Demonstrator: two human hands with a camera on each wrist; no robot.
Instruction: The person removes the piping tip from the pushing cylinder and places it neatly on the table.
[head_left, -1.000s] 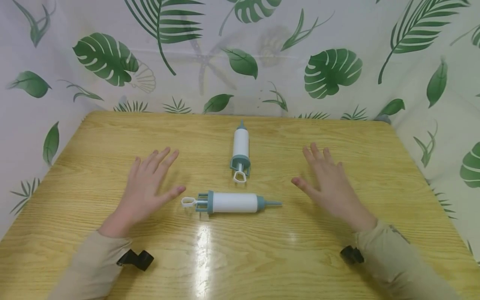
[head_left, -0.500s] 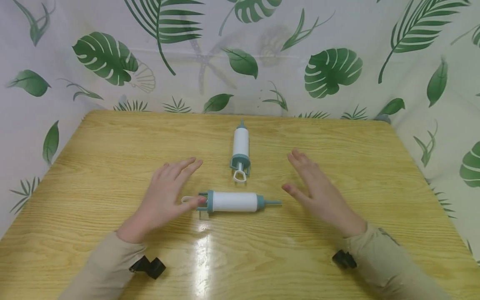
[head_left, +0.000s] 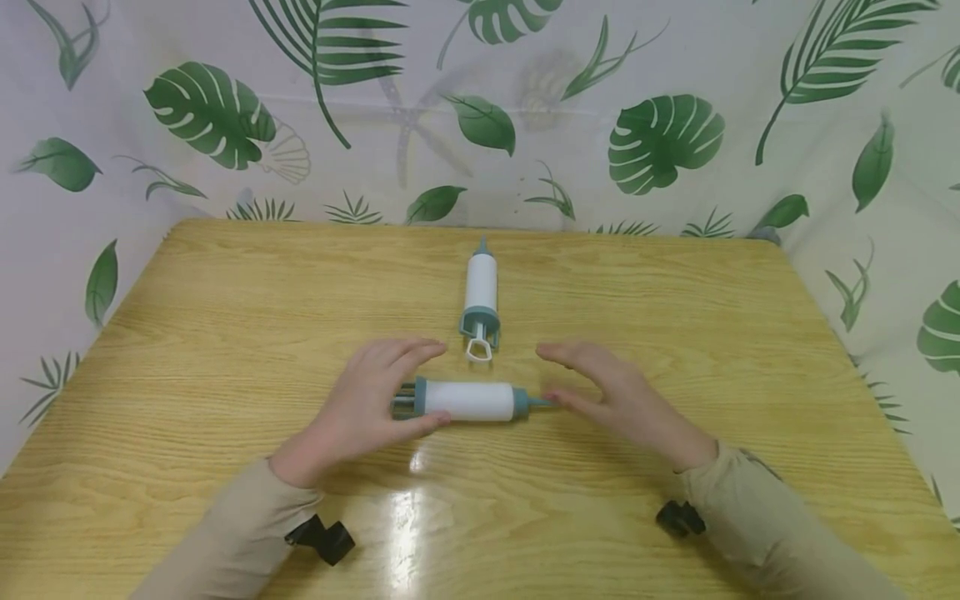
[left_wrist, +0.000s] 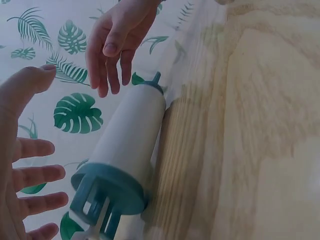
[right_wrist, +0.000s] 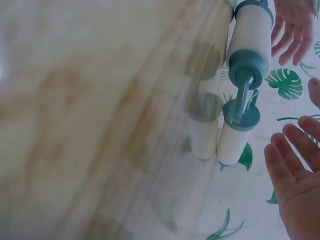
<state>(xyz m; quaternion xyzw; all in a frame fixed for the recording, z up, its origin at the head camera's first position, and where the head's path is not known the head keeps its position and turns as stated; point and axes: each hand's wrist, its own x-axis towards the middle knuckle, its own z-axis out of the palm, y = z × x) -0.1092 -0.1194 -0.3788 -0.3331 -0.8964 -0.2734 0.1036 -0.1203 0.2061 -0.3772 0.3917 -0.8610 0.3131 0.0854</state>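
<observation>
Head view: the near syringe [head_left: 467,402] lies just below frame centre. The left hand [head_left: 366,402], spread wide, is beside its collar [head_left: 421,397]; the right hand [head_left: 626,398], loosely spread, is by the slender tip [head_left: 537,402]. Neither grips. Judged light, stiff, possibly slippery; hold around the white barrel [head_left: 483,402].

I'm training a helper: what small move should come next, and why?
Probably lower the left grip gently onto the nearer syringe: the left wrist view shows that grip's open fingers clear of the barrel, and the right grip, open near the nozzle, holds nothing either.
</observation>
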